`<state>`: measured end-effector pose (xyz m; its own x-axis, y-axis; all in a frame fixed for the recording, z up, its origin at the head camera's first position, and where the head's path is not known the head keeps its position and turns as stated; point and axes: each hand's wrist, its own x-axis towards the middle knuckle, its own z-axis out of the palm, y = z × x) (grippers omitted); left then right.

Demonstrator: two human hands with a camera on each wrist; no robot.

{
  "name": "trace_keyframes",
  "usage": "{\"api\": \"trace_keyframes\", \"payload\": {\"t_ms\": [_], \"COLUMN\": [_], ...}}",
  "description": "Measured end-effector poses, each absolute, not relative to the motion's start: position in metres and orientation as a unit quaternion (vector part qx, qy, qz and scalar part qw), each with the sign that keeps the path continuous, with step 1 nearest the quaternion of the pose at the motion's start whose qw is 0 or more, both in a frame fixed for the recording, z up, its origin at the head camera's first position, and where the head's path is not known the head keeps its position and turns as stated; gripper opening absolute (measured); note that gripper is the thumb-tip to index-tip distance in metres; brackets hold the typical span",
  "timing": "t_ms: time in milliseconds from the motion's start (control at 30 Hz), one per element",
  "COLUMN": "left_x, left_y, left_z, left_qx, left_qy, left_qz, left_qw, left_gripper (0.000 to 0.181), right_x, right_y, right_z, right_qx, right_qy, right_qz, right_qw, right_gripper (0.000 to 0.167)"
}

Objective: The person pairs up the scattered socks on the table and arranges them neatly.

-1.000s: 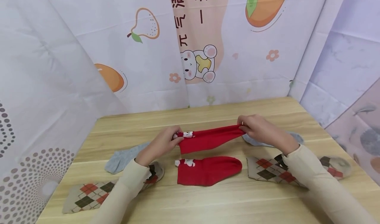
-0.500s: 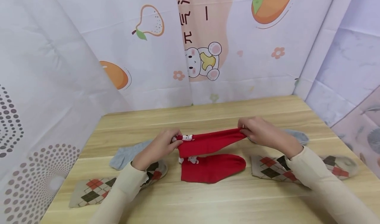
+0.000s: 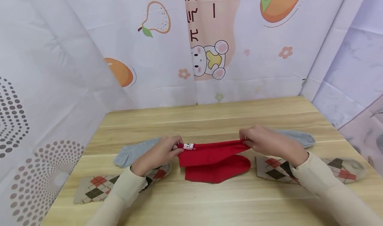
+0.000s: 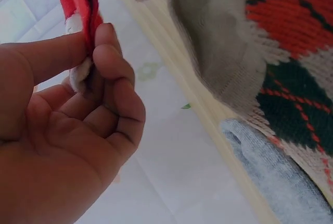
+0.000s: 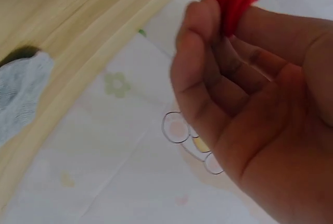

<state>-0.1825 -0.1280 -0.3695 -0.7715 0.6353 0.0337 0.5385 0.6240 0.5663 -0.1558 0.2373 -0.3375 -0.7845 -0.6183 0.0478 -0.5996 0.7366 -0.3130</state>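
Hanging across the upper part of the head view, a white cloth [image 3: 161, 89] printed with fruit backed a wooden table [image 3: 224, 202] that filled the lower part. Pale sleeves [image 3: 326, 182] reached in from both lower corners, partly covering a diamond-patterned sock [image 3: 92, 190] at lower left and a second patterned sock [image 3: 275, 171] at lower right. Held above the table at centre, a red sock [image 3: 209, 154] stretched between two hands; another red sock [image 3: 215, 176] lay on the wood, partly hidden behind it. The right hand [image 3: 270, 144] pinched the narrow end between thumb and fingers, while the left hand [image 3: 157, 152] pinched the cuff. Beyond them lay a grey sock [image 3: 128, 154] at left and a second grey sock [image 3: 299, 137] at right. A small white figure [image 3: 188, 146] marked the stretched cuff.
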Motion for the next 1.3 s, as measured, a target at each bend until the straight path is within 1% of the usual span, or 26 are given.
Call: {"api": "trace_keyframes", "payload": {"t_ms": [133,367,467,600,833,933,1000,1067,1133,1233,1300], "left_x": [-0.18,-0.172,-0.169,-0.167,-0.166,-0.166,-0.165,-0.162,-0.158,-0.149,-0.142], "left_y": [-0.125,-0.114,-0.112,-0.112,-0.11,-0.109,-0.109,-0.109,-0.109,-0.104,-0.098], "left_z": [-0.368,-0.373,-0.374,-0.377,-0.386,-0.39,-0.391,-0.389,-0.386,-0.379,-0.375], "left_qx": [0.336,0.364,0.365,0.362,0.358,0.351,0.351,0.351,0.35,0.36,0.383], "left_qy": [0.899,0.9,0.904,0.908,0.916,0.919,0.92,0.925,0.931,0.931,0.921], "left_qz": [0.267,0.228,0.213,0.196,0.166,0.159,0.154,0.133,0.101,0.05,0.043], "left_qw": [0.091,0.07,0.073,0.078,0.08,0.084,0.077,0.054,0.016,-0.043,-0.059], "left_gripper": [0.007,0.009,0.01,0.01,0.014,0.016,0.018,0.022,0.028,0.038,0.042], "right_x": [-0.147,-0.137,-0.136,-0.137,-0.137,-0.137,-0.137,-0.136,-0.135,-0.13,-0.126], "right_y": [0.235,0.232,0.231,0.226,0.218,0.219,0.221,0.223,0.225,0.22,0.213], "right_z": [-0.335,-0.331,-0.332,-0.34,-0.351,-0.351,-0.35,-0.346,-0.34,-0.333,-0.332], "right_qx": [-0.319,-0.281,-0.276,-0.305,-0.298,-0.297,-0.292,-0.29,-0.289,-0.308,-0.333], "right_qy": [0.932,0.933,0.936,0.937,0.941,0.941,0.943,0.944,0.946,0.943,0.935], "right_qz": [-0.157,-0.168,-0.16,-0.124,-0.102,-0.101,-0.105,-0.118,-0.131,-0.126,-0.112], "right_qw": [0.067,0.148,0.149,0.118,0.125,0.125,0.121,0.103,0.069,0.002,-0.037], "right_gripper": [0.028,0.027,0.028,0.026,0.024,0.02,0.014,0.011,0.014,0.017,0.02]}}
